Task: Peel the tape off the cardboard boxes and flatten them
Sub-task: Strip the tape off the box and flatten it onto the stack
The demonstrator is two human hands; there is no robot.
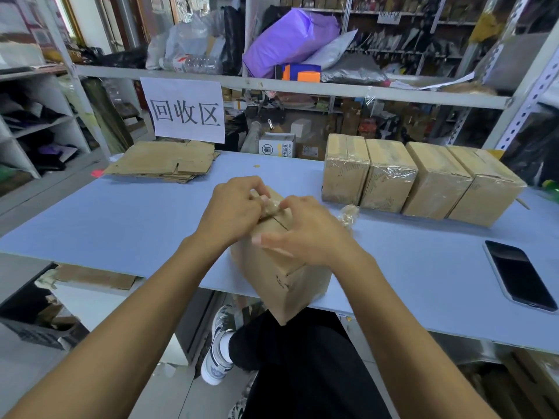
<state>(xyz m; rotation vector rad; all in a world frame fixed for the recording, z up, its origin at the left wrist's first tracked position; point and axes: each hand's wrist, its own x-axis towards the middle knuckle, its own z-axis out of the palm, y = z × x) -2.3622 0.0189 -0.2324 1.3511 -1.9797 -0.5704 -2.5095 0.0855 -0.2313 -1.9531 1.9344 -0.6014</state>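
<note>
Fingers [255, 193] of the left hand [234, 207] pinching crumpled tape [270, 207] atop a cardboard box [284, 273] at the blue tabletop's [121, 219] near edge, flattened cardboard [165, 161] far left, right hand [302, 229] curled gripping the box top, four taped boxes [423, 179] in a row, phone [518, 275] far right.

I see both arms extended fwd; L hand [233, 207] fingers curled, pinching; R hand [305, 228] thumb out, fingers bent.
</note>
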